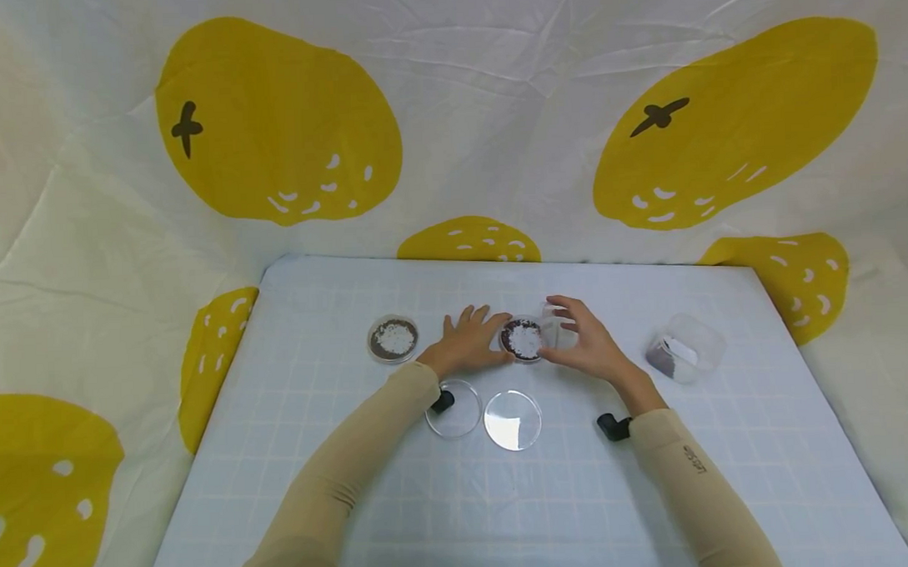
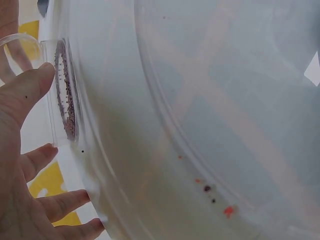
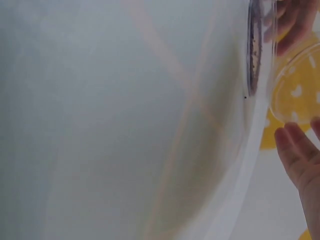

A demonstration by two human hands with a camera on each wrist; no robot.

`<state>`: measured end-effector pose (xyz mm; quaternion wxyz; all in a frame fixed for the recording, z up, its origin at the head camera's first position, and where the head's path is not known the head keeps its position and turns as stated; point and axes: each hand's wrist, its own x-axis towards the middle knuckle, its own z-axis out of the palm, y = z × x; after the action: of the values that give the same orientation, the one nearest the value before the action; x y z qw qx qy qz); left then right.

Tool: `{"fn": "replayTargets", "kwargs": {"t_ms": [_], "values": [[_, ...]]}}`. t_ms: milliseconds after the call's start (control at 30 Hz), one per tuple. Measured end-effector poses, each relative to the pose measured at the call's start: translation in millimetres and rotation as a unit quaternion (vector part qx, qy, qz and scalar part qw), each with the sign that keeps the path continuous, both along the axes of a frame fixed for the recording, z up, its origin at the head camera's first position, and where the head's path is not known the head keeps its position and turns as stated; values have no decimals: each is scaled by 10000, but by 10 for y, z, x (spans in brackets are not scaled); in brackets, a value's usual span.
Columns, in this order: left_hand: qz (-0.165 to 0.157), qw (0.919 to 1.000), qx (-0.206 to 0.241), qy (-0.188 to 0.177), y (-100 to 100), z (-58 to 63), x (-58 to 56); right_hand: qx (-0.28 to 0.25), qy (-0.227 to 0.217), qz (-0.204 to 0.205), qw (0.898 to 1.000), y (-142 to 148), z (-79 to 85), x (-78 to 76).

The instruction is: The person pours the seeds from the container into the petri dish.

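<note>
A petri dish filled with dark granules and a white layer on top sits on the table between both hands. My left hand holds its left side, thumb and index finger spread along the rim, the other fingers reaching out over the cloth. On the other side, my right hand pinches a clear round lid at its edge. That lid stands tilted up beside the dish, as the left wrist view also shows. A second filled petri dish lies to the left of my left hand.
Two clear round dish pieces lie side by side nearer to me, one partly under the left wrist's black camera. A clear plastic container with dark material lies at right. White cloth with yellow shapes hangs behind the table.
</note>
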<state>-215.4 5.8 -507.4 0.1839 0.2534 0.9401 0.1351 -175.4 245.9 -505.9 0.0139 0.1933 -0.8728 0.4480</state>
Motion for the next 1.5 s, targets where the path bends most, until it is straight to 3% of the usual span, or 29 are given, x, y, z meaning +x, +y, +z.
{"fn": "replayTargets", "kwargs": {"t_ms": [767, 1000, 1233, 1500], "values": [[-62, 9999, -19, 92, -19, -23, -34, 492, 247, 291, 9981, -127, 10, -52], [-157, 9998, -13, 155, -39, -5, -30, 904, 210, 231, 9954, -158, -6, -67], [-210, 9998, 64, -6, -78, 50, -26, 1449, 97, 119, 9893, -212, -10, -72], [-224, 9996, -91, -158, -92, 63, -45, 1810, 275, 111, 9830, -282, 5, -90]]}}
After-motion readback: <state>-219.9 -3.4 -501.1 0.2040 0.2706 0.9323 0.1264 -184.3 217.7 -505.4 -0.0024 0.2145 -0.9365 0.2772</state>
